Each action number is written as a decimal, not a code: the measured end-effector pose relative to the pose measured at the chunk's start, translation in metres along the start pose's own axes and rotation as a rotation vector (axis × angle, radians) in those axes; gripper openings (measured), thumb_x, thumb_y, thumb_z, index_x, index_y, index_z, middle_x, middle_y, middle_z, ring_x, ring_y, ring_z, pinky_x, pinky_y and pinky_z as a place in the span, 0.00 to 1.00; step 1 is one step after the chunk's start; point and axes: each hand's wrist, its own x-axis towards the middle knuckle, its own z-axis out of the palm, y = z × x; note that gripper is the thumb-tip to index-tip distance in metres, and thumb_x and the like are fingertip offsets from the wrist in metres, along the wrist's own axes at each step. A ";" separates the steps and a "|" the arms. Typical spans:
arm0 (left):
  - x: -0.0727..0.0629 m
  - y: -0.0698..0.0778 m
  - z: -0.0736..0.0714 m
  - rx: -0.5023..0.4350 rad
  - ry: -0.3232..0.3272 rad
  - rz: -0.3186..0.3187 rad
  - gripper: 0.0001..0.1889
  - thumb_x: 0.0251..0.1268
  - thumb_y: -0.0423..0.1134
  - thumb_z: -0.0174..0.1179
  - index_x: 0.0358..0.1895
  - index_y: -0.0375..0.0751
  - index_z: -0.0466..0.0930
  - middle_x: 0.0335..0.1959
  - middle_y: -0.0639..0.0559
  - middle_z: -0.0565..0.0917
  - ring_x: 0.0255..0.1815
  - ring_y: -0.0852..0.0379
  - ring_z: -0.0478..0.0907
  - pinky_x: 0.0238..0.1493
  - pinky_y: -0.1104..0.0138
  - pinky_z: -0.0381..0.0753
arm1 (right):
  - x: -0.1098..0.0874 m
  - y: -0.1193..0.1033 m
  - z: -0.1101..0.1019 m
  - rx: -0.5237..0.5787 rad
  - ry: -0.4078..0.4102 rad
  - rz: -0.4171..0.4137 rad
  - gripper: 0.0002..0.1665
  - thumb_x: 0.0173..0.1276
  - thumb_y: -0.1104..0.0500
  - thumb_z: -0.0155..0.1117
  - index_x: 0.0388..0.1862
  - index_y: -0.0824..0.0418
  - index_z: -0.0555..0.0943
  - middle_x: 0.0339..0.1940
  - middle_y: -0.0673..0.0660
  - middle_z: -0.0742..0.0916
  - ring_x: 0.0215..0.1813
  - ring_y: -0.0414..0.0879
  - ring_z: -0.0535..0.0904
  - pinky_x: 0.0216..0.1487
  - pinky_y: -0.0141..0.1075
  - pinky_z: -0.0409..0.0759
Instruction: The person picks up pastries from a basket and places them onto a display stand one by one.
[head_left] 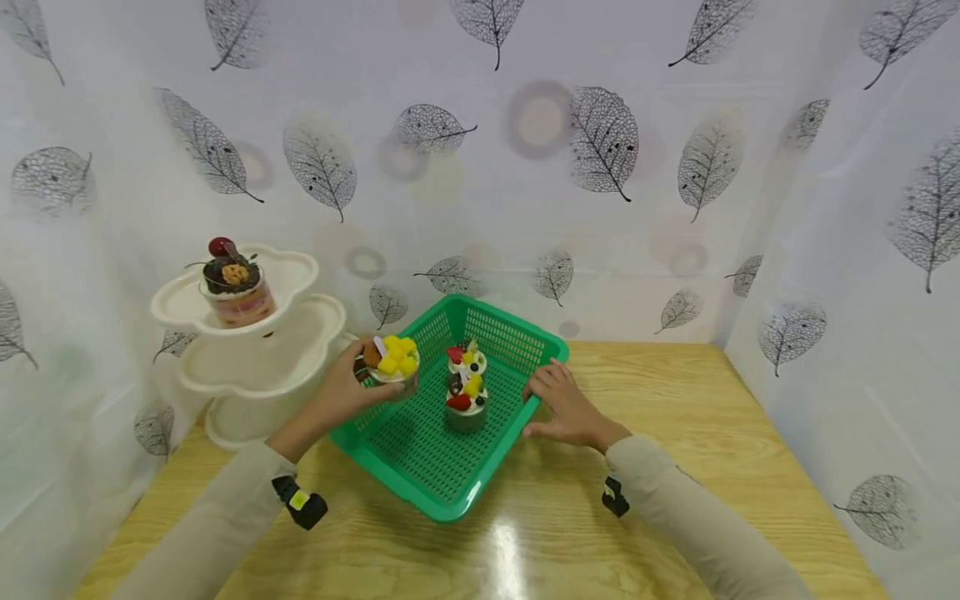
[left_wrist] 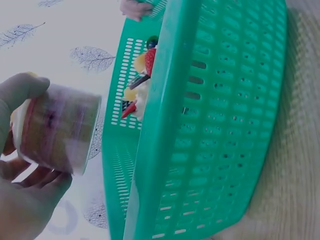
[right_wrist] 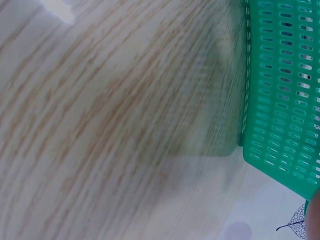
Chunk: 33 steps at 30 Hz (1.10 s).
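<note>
My left hand (head_left: pixel 348 392) holds a clear dessert cup (head_left: pixel 396 367) topped with yellow fruit cubes and a brown biscuit, above the left rim of a green plastic basket (head_left: pixel 420 483). Pink and tan layers show through its wall in the left wrist view, with thumb and fingers around the cup (left_wrist: pixel 60 130). On the basket's right rim, my right hand (head_left: pixel 566 408) grips with its fingers over the edge. Inside the basket stand fruit-topped dessert cups, one (head_left: pixel 467 412) with strawberry in front and another (head_left: pixel 472 358) behind; how many is hard to tell.
At the left stands a white tiered stand (head_left: pixel 300 333) with scalloped plates. Its top plate bears a chocolate-topped dessert cup (head_left: pixel 240 296) with a cherry and walnut. A leaf-patterned curtain (head_left: pixel 480 192) hangs behind the wooden table (head_left: pixel 645 517).
</note>
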 end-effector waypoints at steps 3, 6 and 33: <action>-0.006 0.000 -0.006 0.010 0.062 0.016 0.38 0.54 0.40 0.71 0.65 0.30 0.63 0.60 0.34 0.71 0.61 0.37 0.71 0.63 0.48 0.71 | 0.000 -0.001 -0.001 0.019 -0.001 0.000 0.47 0.58 0.17 0.36 0.39 0.58 0.76 0.42 0.52 0.76 0.53 0.51 0.68 0.72 0.61 0.45; -0.012 -0.001 -0.014 0.015 0.106 0.007 0.39 0.56 0.41 0.71 0.67 0.30 0.60 0.61 0.34 0.69 0.63 0.37 0.69 0.64 0.47 0.68 | 0.000 -0.001 -0.001 0.037 -0.003 0.003 0.44 0.58 0.18 0.39 0.39 0.56 0.75 0.42 0.51 0.76 0.53 0.51 0.68 0.72 0.60 0.43; -0.045 -0.014 -0.067 0.040 0.495 -0.217 0.38 0.52 0.43 0.73 0.67 0.36 0.69 0.61 0.37 0.75 0.61 0.47 0.72 0.59 0.74 0.73 | -0.001 -0.002 0.001 -0.015 0.012 0.002 0.46 0.58 0.18 0.36 0.38 0.58 0.77 0.41 0.50 0.77 0.53 0.51 0.69 0.71 0.62 0.47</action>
